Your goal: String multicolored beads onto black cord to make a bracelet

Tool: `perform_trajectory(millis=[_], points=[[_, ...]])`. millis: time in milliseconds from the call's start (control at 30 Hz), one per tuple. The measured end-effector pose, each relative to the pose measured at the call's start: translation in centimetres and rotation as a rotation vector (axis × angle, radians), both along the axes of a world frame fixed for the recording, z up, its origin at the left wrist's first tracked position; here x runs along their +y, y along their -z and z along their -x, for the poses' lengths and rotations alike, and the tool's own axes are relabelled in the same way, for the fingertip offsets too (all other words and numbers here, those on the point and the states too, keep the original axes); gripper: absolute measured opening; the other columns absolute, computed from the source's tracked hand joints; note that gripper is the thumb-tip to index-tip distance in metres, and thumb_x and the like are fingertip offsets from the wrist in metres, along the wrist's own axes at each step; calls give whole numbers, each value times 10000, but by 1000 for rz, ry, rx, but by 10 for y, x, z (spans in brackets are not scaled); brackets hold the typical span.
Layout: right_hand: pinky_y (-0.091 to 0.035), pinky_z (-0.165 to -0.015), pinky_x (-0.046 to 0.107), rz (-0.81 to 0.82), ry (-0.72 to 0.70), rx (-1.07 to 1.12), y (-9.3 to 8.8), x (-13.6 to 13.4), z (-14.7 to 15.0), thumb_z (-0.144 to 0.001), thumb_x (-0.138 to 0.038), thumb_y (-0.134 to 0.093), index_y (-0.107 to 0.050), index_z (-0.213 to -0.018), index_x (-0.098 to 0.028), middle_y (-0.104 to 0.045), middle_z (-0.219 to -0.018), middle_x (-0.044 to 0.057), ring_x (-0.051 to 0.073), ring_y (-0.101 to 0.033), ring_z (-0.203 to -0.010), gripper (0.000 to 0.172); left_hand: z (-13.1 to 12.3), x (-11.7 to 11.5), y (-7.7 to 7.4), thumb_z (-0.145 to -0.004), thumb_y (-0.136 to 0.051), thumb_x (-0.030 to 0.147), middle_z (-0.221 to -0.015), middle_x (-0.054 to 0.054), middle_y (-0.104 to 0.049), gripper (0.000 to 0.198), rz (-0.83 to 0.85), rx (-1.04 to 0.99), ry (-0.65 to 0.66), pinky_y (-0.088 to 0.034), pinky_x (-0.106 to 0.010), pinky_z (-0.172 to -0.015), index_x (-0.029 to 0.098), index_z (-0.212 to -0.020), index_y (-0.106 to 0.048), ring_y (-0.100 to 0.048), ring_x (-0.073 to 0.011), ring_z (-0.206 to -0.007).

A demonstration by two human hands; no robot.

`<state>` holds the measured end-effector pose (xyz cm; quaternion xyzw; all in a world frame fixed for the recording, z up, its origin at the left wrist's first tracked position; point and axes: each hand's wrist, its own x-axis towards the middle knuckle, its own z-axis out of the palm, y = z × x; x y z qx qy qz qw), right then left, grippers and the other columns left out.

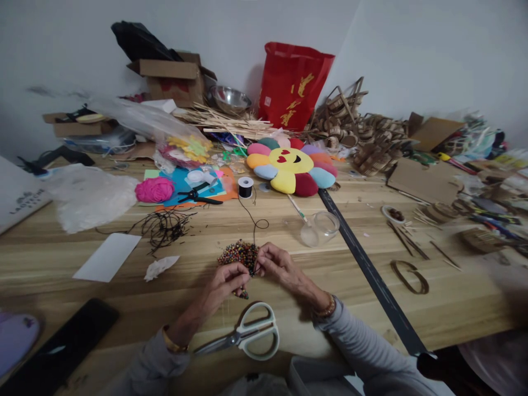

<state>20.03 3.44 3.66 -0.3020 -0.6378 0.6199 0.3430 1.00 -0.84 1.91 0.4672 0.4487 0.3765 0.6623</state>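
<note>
Near the front middle of the table lies a piece of multicoloured beadwork (pixel 237 253), made of many small beads. My left hand (pixel 226 280) is closed in a pinch on its near edge, and some beads show below the fingers. Beside it my right hand (pixel 278 267) pinches the black cord (pixel 253 231) at the beadwork's right edge. That cord runs back to a white spool (pixel 246 187) wound with black. White-handled scissors (pixel 251 333) lie just in front of my hands, blades pointing left.
Left are loose black cord pieces (pixel 163 225), a white card (pixel 107 257), crumpled tissue (pixel 160 267), pink yarn (pixel 154 190) and black-handled pliers (pixel 200 195). A glass jar (pixel 325 224), a long dark strip (pixel 367 269) and a flower cushion (pixel 292 165) stand beyond and right.
</note>
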Motion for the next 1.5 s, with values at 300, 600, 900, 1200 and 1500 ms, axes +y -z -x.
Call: perform_trajectory(millis=[300, 600, 900, 1200, 1500], points=[[-507, -664, 268, 86, 18, 49, 1, 1, -2, -891, -506, -546, -530, -1021, -173, -604, -799, 25, 125, -581, -714, 358, 1, 2, 1, -697, -691, 532, -613, 24, -536, 407, -33, 0, -56, -385, -210, -514, 143, -752, -586, -468, -93, -540], [-469, -639, 242, -220, 107, -172, 6, 5, -6, -907, -411, -541, -587, -920, -147, -610, -828, 45, 132, -566, -728, 269, -1, 7, 1, -665, -700, 464, -578, 26, -548, 343, -25, 66, -193, -386, -214, -494, 148, -710, -576, -473, -96, -512], [-483, -746, 307, -683, 118, -324, 2, 3, -8, -941, -250, -474, -566, -1021, -177, -626, -925, 100, 180, -592, -827, 142, -1, 6, -2, -631, -735, 414, -597, 20, -584, 310, -19, 56, -319, -407, -212, -492, 150, -698, -587, -495, -91, -500], [-494, -719, 281, -765, 228, -476, 5, 3, -10, -926, -276, -521, -584, -1008, -174, -580, -1022, 111, 174, -592, -857, 145, -2, 5, -1, -647, -729, 416, -603, 19, -589, 309, -33, 71, -318, -423, -209, -502, 144, -702, -594, -509, -90, -509], [-522, -819, 319, -767, 63, -260, 8, -10, 6, -960, -201, -452, -564, -1056, -188, -634, -1009, 114, 184, -612, -965, 148, -3, 3, 9, -692, -698, 399, -599, 10, -600, 265, -125, 111, -300, -437, -215, -509, 156, -717, -598, -530, -108, -526]])
